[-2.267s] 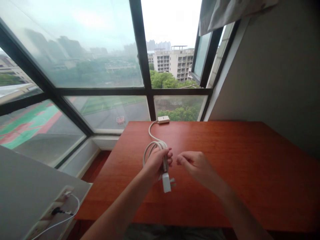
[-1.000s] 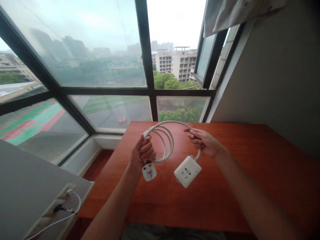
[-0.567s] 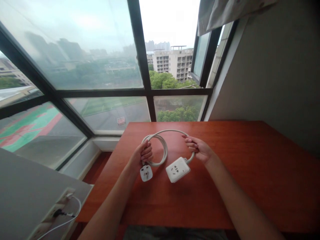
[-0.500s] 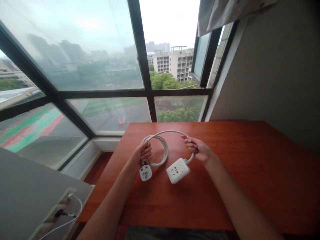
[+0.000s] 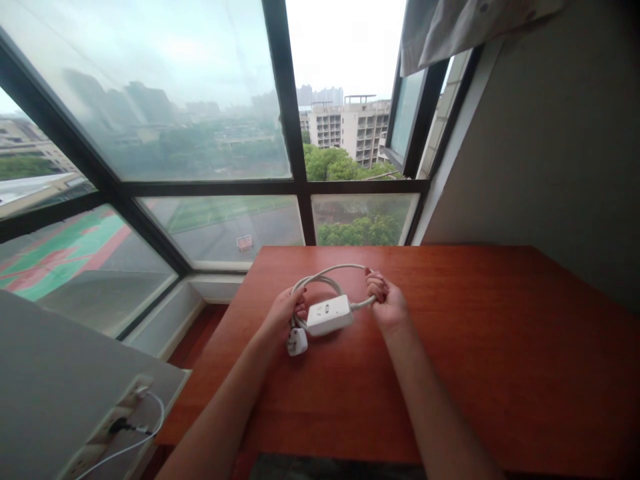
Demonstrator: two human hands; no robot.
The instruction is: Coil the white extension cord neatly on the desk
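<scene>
A white extension cord (image 5: 345, 267) is looped between my two hands above the brown table (image 5: 500, 347). My left hand (image 5: 289, 310) is closed round the gathered coils, and the three-pin plug (image 5: 297, 342) hangs just below it. My right hand (image 5: 385, 298) grips the cord near the socket box, its fingers curled in a fist. Between the hands, the white socket box (image 5: 329, 315) lies tilted, outlets facing up, its left end close to my left fingers. Part of the coil is hidden behind the box.
Large dark-framed windows (image 5: 300, 187) rise behind the table, one pane open at the right. Grey curtain cloth (image 5: 450, 30) hangs at top right. Low on the left wall, a black plug (image 5: 119, 425) and a white cable (image 5: 163, 413) are plugged into wall sockets.
My right hand has moved left and turned, bringing the socket box up and leftward toward my left hand. The plug below my left hand has rotated sideways.
</scene>
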